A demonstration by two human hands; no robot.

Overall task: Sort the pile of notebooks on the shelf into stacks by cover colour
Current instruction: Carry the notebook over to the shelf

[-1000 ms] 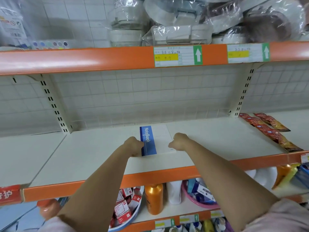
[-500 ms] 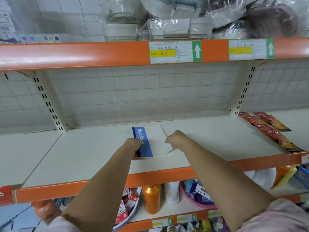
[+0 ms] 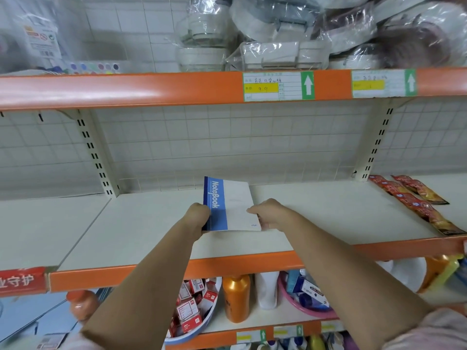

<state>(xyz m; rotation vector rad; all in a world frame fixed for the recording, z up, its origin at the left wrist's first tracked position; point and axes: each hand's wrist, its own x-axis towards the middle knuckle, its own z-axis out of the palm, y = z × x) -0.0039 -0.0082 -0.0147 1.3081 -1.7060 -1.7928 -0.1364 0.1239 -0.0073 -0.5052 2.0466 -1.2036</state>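
Observation:
A notebook (image 3: 235, 205) with a white cover and a blue spine strip marked "NoteBook" is at the middle of the white shelf (image 3: 328, 210). Its far edge is tilted up off the shelf board. My left hand (image 3: 199, 218) grips the blue spine edge. My right hand (image 3: 267, 213) holds the right edge, fingers curled round it. Whether more notebooks lie beneath it is hidden by the cover and my hands.
Red and yellow snack packets (image 3: 414, 203) lie in a row at the shelf's right end. An orange shelf rail (image 3: 151, 89) runs overhead with wrapped goods above. Below are an orange bottle (image 3: 236, 296), a tub of small red boxes (image 3: 194, 309) and a pink basin (image 3: 308, 299).
Both hands have tipped the notebook's far edge up from the shelf, where it lay flat a second ago. The camera has drifted slightly.

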